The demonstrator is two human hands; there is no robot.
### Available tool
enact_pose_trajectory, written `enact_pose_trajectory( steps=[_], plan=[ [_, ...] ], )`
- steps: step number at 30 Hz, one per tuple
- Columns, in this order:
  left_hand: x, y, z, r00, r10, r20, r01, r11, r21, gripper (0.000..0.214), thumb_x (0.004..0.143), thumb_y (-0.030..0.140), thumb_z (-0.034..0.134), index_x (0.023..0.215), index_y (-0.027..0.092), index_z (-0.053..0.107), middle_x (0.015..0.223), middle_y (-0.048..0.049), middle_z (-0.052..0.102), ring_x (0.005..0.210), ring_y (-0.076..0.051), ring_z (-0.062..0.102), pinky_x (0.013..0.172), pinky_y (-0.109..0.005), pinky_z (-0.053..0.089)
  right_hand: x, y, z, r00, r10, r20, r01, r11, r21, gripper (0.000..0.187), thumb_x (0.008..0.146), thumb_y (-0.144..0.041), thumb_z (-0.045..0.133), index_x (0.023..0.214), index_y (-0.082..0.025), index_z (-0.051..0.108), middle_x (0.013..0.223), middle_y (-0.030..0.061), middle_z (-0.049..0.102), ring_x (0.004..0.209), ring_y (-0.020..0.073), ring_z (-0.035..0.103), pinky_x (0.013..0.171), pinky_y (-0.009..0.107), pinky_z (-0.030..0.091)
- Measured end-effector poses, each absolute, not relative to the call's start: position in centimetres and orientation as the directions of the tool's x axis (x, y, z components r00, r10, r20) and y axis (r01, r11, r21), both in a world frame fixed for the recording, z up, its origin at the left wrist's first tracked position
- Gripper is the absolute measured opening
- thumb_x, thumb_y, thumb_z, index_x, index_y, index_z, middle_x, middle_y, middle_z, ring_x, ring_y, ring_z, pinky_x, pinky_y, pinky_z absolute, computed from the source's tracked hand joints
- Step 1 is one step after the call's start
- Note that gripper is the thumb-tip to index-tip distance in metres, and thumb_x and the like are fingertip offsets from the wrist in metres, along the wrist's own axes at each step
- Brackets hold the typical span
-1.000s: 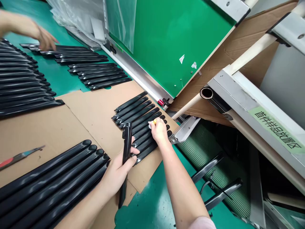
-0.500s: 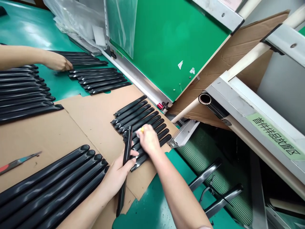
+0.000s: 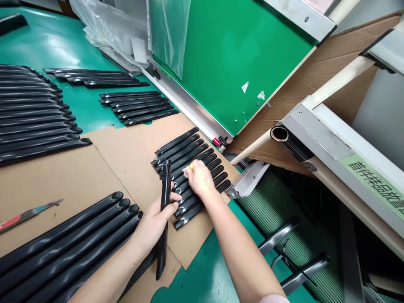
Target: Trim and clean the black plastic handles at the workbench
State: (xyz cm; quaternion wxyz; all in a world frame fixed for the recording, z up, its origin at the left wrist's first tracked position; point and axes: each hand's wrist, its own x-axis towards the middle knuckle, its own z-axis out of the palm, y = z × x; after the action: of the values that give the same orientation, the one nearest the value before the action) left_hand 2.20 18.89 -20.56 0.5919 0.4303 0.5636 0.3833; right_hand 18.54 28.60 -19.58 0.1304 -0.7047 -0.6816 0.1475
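Note:
My left hand (image 3: 153,221) is closed around a glossy black strip (image 3: 165,191), held nearly upright. The strip's upper end has a small notched or clipped detail. My right hand (image 3: 201,179) is pinched over a row of short black strips (image 3: 180,142) lying on cardboard. A small yellow-and-white object (image 3: 190,166) shows at its fingertips; its kind I cannot make out. Longer black strips (image 3: 94,219) with rounded ends lie beside my left forearm, which partly covers them.
A cardboard sheet (image 3: 107,168) covers part of the green table (image 3: 202,273). On it lies a red-and-teal pointed tool (image 3: 30,215). More black strips (image 3: 34,113) lie at the left and back. A metal-framed green board (image 3: 227,54) and a rack (image 3: 318,126) stand to the right.
Another person's hand has left the strips at the back left. The strip in my left hand is more upright. My right hand stays over the short row, while the view has shifted slightly.

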Motion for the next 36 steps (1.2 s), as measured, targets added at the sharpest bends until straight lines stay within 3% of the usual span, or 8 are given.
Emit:
enact_pose_trajectory(
  steps=[3, 8, 14, 17, 21, 26, 31, 36],
  plan=[
    [2.2, 18.9, -20.6, 0.080, 0.934, -0.348, 0.039, 0.346, 0.937, 0.028, 0.074, 0.047, 0.064, 0.091, 0.026, 0.071, 0.162, -0.0065, 0.043, 0.151, -0.033, 0.035, 0.126, -0.050, 0.019, 18.9, 28.9, -19.4, 0.096, 0.995, -0.027, 0.922, -0.099, -0.374, 0.014, 0.102, -0.031, 0.053, 0.104, -0.018, 0.057, 0.110, 0.0133, 0.064, 0.096, 0.0251, 0.066, 0.082, 0.035, 0.050],
    [1.9, 19.1, -19.9, 0.080, 0.931, -0.357, 0.028, 0.355, 0.934, 0.027, 0.072, 0.046, 0.067, 0.089, 0.025, 0.071, 0.159, -0.0070, 0.048, 0.149, -0.037, 0.037, 0.125, -0.053, 0.022, 18.4, 29.1, -19.4, -0.002, 1.000, -0.008, 0.913, -0.001, -0.407, 0.018, 0.097, -0.041, 0.064, 0.097, -0.023, 0.059, 0.103, 0.0045, 0.066, 0.093, 0.0205, 0.066, 0.081, 0.029, 0.049],
    [1.5, 20.7, -18.8, 0.052, 0.956, -0.289, 0.015, 0.289, 0.957, 0.028, 0.075, 0.048, 0.066, 0.092, 0.026, 0.072, 0.162, -0.0066, 0.043, 0.151, -0.037, 0.035, 0.124, -0.053, 0.025, 20.5, 32.8, -19.4, 0.182, 0.982, 0.043, 0.906, -0.150, -0.396, 0.022, 0.104, -0.037, 0.051, 0.108, -0.017, 0.058, 0.115, 0.0157, 0.064, 0.105, 0.0265, 0.064, 0.086, 0.035, 0.048],
    [1.7, 21.8, -19.7, 0.065, 0.949, -0.308, 0.024, 0.308, 0.951, 0.029, 0.074, 0.047, 0.066, 0.091, 0.024, 0.072, 0.162, -0.0098, 0.043, 0.147, -0.039, 0.041, 0.119, -0.056, 0.034, 18.8, 32.7, -19.7, 0.106, 0.994, 0.021, 0.911, -0.088, -0.403, 0.019, 0.101, -0.037, 0.057, 0.104, -0.019, 0.060, 0.110, 0.0120, 0.066, 0.100, 0.0244, 0.066, 0.083, 0.033, 0.049],
    [1.9, 22.1, -20.5, 0.064, 0.956, -0.288, 0.053, 0.285, 0.957, 0.027, 0.074, 0.044, 0.066, 0.090, 0.024, 0.073, 0.157, -0.0099, 0.050, 0.146, -0.038, 0.042, 0.122, -0.056, 0.029, 16.4, 31.3, -20.1, -0.049, 0.999, 0.002, 0.905, 0.045, -0.424, 0.021, 0.096, -0.045, 0.065, 0.100, -0.025, 0.060, 0.106, 0.0036, 0.067, 0.095, 0.0205, 0.067, 0.081, 0.029, 0.049],
    [1.8, 21.9, -19.4, 0.064, 0.935, -0.348, 0.026, 0.347, 0.937, 0.029, 0.071, 0.046, 0.066, 0.089, 0.023, 0.073, 0.159, -0.0079, 0.047, 0.144, -0.042, 0.043, 0.117, -0.057, 0.038, 18.3, 32.5, -20.1, 0.128, 0.992, 0.010, 0.912, -0.114, -0.394, 0.017, 0.102, -0.033, 0.054, 0.108, -0.017, 0.059, 0.112, 0.0145, 0.065, 0.098, 0.0257, 0.067, 0.083, 0.035, 0.049],
    [0.9, 22.4, -18.6, 0.040, 0.952, -0.303, 0.001, 0.303, 0.953, 0.028, 0.072, 0.047, 0.068, 0.088, 0.025, 0.074, 0.158, -0.0065, 0.050, 0.149, -0.037, 0.039, 0.126, -0.053, 0.022, 19.0, 34.5, -19.7, 0.129, 0.990, 0.056, 0.911, -0.096, -0.402, 0.023, 0.103, -0.041, 0.052, 0.110, -0.019, 0.058, 0.115, 0.0118, 0.064, 0.104, 0.0253, 0.065, 0.087, 0.034, 0.049],
    [0.0, 23.7, -18.7, -0.012, 0.946, -0.325, -0.002, 0.325, 0.946, 0.024, 0.071, 0.043, 0.070, 0.087, 0.026, 0.076, 0.155, -0.0060, 0.053, 0.149, -0.035, 0.039, 0.127, -0.052, 0.018, 16.5, 35.0, -20.1, 0.063, 0.998, 0.028, 0.905, -0.045, -0.424, 0.023, 0.102, -0.039, 0.055, 0.107, -0.017, 0.059, 0.112, 0.0143, 0.066, 0.101, 0.0267, 0.066, 0.086, 0.036, 0.050]
  ],
)
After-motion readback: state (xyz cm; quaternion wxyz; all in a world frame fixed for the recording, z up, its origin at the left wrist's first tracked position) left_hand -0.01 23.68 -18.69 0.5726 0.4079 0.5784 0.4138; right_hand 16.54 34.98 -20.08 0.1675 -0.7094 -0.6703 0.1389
